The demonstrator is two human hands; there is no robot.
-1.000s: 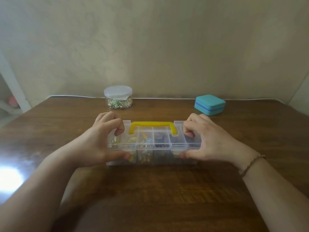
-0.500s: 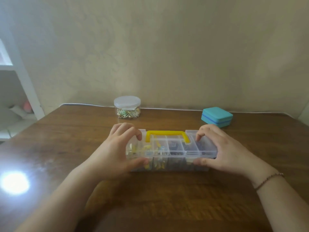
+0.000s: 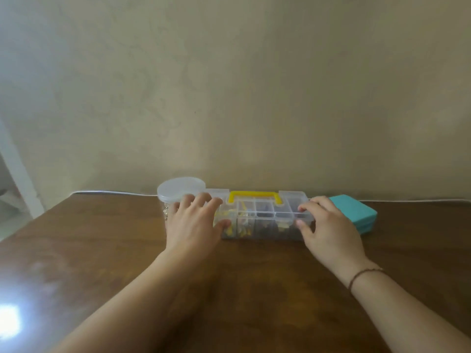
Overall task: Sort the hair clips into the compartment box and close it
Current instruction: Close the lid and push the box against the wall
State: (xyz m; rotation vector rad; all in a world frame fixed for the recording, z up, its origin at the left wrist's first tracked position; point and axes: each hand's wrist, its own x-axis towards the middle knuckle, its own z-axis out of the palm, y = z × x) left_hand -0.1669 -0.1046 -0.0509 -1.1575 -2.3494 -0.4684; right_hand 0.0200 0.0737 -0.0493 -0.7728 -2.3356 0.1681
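Observation:
The clear compartment box (image 3: 265, 217) with a yellow handle (image 3: 254, 195) lies closed on the wooden table (image 3: 254, 289), near the far edge by the wall. Yellow and dark hair clips (image 3: 244, 225) show through its lid and front wall. My left hand (image 3: 193, 225) grips the box's left end, fingers on the lid and thumb on the front. At the right end my right hand (image 3: 328, 225) holds it the same way. The box's two ends are hidden under my hands.
A clear round jar (image 3: 178, 193) with a white lid stands just behind my left hand, touching or nearly touching the box. A teal case (image 3: 356, 212) sits behind my right hand. A white cable (image 3: 107, 192) runs along the wall.
Both hands have slid the closed box away from me, toward the wall, until it sits between the jar and the teal case. The camera has tilted up.

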